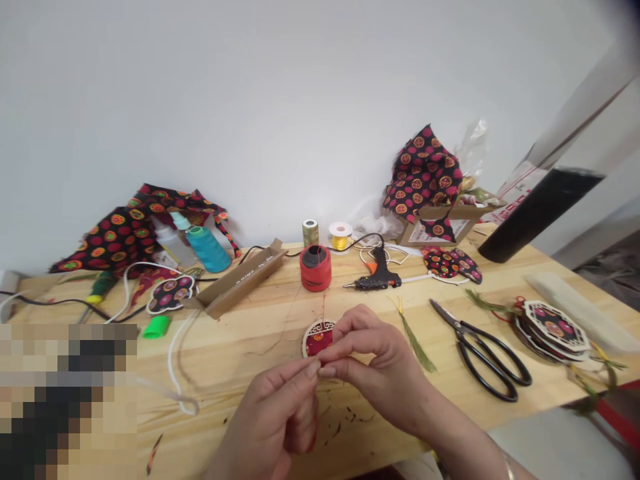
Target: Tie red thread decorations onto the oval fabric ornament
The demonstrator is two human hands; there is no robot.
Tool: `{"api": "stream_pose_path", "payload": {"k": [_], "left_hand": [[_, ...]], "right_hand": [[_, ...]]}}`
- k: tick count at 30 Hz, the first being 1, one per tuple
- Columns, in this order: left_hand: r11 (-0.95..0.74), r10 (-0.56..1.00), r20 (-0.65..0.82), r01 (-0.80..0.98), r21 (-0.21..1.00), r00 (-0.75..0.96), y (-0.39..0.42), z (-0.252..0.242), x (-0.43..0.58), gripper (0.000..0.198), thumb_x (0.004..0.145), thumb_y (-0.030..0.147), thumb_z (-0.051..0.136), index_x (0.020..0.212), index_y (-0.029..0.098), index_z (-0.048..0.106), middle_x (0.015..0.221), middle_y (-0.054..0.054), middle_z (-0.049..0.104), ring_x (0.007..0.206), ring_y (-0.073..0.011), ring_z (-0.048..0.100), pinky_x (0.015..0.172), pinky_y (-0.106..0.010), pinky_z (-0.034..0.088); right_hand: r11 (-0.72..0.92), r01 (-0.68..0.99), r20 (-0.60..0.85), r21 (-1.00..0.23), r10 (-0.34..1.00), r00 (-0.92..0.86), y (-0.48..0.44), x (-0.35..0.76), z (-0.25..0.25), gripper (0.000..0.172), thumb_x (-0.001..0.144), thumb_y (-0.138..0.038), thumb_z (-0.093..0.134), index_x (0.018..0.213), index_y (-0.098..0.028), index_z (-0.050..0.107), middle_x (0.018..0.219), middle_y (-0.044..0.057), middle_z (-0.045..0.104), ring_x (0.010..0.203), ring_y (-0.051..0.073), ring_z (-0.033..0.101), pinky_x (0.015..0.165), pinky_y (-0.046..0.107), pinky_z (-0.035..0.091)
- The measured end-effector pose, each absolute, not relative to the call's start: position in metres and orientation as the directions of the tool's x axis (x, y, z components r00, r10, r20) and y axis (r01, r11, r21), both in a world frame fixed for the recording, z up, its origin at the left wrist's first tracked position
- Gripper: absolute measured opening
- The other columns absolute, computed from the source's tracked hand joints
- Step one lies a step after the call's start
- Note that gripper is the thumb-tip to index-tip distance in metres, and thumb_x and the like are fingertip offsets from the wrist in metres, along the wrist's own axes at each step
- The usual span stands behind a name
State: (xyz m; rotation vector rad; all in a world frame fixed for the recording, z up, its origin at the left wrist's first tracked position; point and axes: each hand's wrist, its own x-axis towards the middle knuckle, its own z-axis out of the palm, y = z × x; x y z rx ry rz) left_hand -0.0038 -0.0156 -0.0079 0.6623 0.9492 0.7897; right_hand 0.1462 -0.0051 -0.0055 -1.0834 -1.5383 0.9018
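Observation:
My left hand (pixel 283 410) and my right hand (pixel 377 370) meet over the front of the table, fingertips pinched together. A thin red thread seems to be between them, though the fingers hide most of it. A bit of red shows below my left hand. Just behind the fingers lies a round ornament (pixel 315 343) with a pale fretwork rim and red patterned fabric, partly covered by my right hand. Farther back stands a spool of red thread (pixel 316 272), with a strand running down toward the ornament.
Black-handled scissors (pixel 483 350), a green tassel (pixel 417 343) and stacked fabric ornaments (pixel 553 330) lie right. A black glue gun (pixel 375 277) rests behind. An open cardboard box (pixel 245 277), teal thread cone (pixel 209 250) and white cord (pixel 175 353) are left; a black roll (pixel 540 213) leans far right.

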Motion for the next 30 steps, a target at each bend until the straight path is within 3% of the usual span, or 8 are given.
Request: {"api": "stream_pose_path", "payload": {"k": [3, 11, 17, 23, 30], "left_hand": [[0.602, 0.791, -0.473, -0.356, 0.715, 0.388, -0.0166, -0.0075, -0.005, 0.04, 0.077, 0.036, 0.06, 0.046, 0.02, 0.04, 0.044, 0.009, 0.022, 0.042, -0.0077, 0.014, 0.042, -0.025, 0.016], [0.63, 0.773, -0.496, -0.396, 0.668, 0.395, -0.0193, -0.0078, -0.005, 0.037, 0.078, 0.044, 0.056, 0.052, 0.02, 0.046, 0.048, 0.009, 0.018, 0.044, -0.008, 0.01, 0.041, -0.024, 0.015], [0.603, 0.796, -0.511, -0.345, 0.72, 0.325, -0.0203, -0.0066, -0.0042, 0.031, 0.078, 0.042, 0.056, 0.058, 0.018, 0.053, 0.05, 0.01, 0.018, 0.045, -0.0076, 0.01, 0.041, -0.023, 0.012], [0.526, 0.848, -0.473, -0.26, 0.81, 0.24, -0.0207, -0.008, -0.004, 0.034, 0.071, 0.04, 0.066, 0.05, 0.017, 0.051, 0.046, 0.008, 0.03, 0.043, -0.0062, 0.018, 0.04, -0.021, 0.015], [0.434, 0.892, -0.422, -0.048, 0.9, 0.159, -0.0198, -0.0116, -0.0121, 0.024, 0.066, 0.04, 0.07, 0.066, 0.016, 0.068, 0.041, 0.007, 0.036, 0.041, -0.0067, 0.025, 0.04, -0.019, 0.02]], "right_hand": [[0.354, 0.248, 0.341, -0.902, 0.935, -0.096, -0.0059, 0.1476, -0.0062, 0.011, 0.071, -0.014, 0.071, 0.072, -0.024, 0.072, 0.074, 0.0, 0.061, 0.078, 0.014, 0.055, 0.072, 0.029, 0.047], [0.362, 0.293, 0.352, -0.885, 0.932, -0.091, -0.0054, 0.1484, -0.0046, 0.011, 0.072, -0.012, 0.07, 0.072, -0.023, 0.071, 0.074, 0.0, 0.061, 0.077, 0.014, 0.056, 0.07, 0.028, 0.046], [0.356, 0.302, 0.34, -0.885, 0.935, -0.104, -0.006, 0.1514, -0.0052, 0.01, 0.073, -0.011, 0.069, 0.069, -0.021, 0.069, 0.074, -0.001, 0.06, 0.077, 0.013, 0.055, 0.071, 0.027, 0.044], [0.361, 0.374, 0.309, -0.854, 0.931, -0.192, -0.005, 0.1527, -0.0018, 0.013, 0.081, -0.011, 0.06, 0.07, -0.018, 0.063, 0.075, 0.0, 0.059, 0.081, 0.013, 0.053, 0.075, 0.026, 0.043], [0.382, 0.42, 0.303, -0.823, 0.921, -0.244, -0.0038, 0.1487, -0.0018, 0.014, 0.081, -0.012, 0.059, 0.069, -0.018, 0.06, 0.074, 0.0, 0.059, 0.081, 0.014, 0.051, 0.074, 0.026, 0.042]]}}
